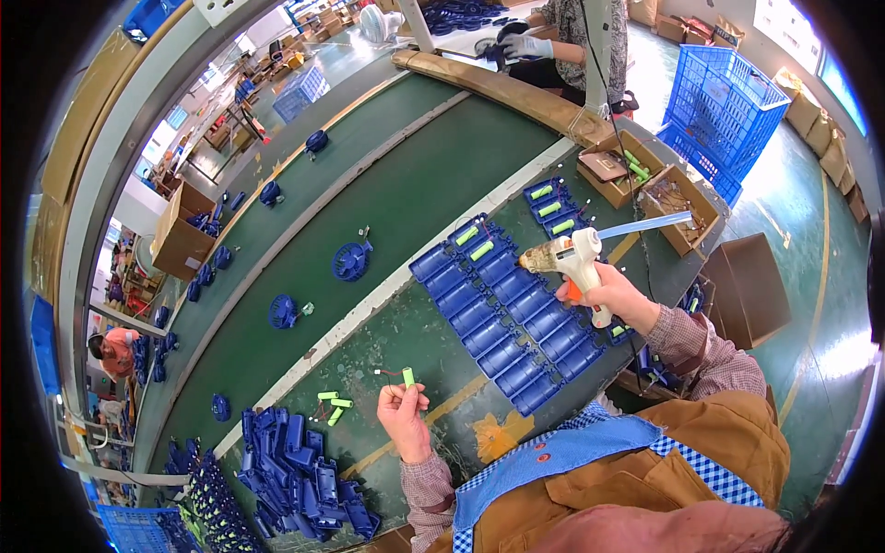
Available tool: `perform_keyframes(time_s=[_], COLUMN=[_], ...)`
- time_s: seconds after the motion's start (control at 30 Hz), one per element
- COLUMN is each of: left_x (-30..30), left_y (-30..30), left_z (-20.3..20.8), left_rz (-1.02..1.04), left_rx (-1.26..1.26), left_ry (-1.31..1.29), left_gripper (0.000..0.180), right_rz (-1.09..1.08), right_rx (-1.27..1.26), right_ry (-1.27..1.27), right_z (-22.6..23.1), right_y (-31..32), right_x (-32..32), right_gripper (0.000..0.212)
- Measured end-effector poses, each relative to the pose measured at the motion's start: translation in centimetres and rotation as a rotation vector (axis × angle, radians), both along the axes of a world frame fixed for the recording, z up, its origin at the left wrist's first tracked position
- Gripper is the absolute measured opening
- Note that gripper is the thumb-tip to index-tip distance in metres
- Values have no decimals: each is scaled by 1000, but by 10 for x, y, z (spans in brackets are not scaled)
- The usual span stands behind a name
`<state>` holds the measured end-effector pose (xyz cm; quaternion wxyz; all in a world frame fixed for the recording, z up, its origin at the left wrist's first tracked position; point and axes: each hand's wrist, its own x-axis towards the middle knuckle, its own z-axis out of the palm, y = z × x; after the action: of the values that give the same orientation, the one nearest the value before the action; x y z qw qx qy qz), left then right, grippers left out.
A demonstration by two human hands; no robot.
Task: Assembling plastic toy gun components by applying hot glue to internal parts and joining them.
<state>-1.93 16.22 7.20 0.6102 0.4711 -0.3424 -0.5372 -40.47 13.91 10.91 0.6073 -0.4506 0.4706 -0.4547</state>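
Observation:
Between the fingertips of my left hand [403, 422] stands a green battery cell [408, 377] with thin wires and a small connector. My right hand [616, 300] grips a white hot glue gun [581, 260], a long translucent glue stick [645, 224] sticking out of its back. Its nozzle points left over rows of blue plastic housings [505, 324] laid side by side on the bench. A few far housings hold green cells [481, 250]; most near ones show bare hollows. Loose green cells [340, 403] lie to the left of my left hand.
A heap of blue housings [300, 475] lies at the near left. Beyond the bench runs a green conveyor belt [396, 184] carrying round blue parts [351, 262]. Cardboard boxes [678, 207] sit at the bench's far right, near a blue crate [724, 106]. A gloved co-worker's hand [527, 47] works opposite.

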Motion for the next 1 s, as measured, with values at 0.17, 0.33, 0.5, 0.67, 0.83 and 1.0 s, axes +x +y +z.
perform_keyframes(time_s=[0.17, 0.33, 0.5, 0.67, 0.83, 1.0], left_x=[0, -3, -6, -12, -30, -49], left_y=[4, 2, -1, -13, -30, -58], left_z=[-1, -1, 4, 9, 22, 23], left_rz=[-16, -48, -70, -124, -192, -237], left_rx=[-8, 26, 32, 21, 17, -14], left_ry=[3, -35, -81, -95, -128, -156], left_gripper=[19, 16, 14, 16, 13, 12], right_rz=[-5, 11, 36, 59, 95, 123], right_rx=[-9, -1, 7, 15, 18, 13], right_ry=[-14, 62, 109, 87, 68, 129], right_z=[1, 4, 8, 6, 8, 0], right_y=[4, 4, 4, -1, -14, -25], right_x=[1, 1, 3, 9, 21, 29], right_gripper=[48, 47, 49, 44, 40, 46])
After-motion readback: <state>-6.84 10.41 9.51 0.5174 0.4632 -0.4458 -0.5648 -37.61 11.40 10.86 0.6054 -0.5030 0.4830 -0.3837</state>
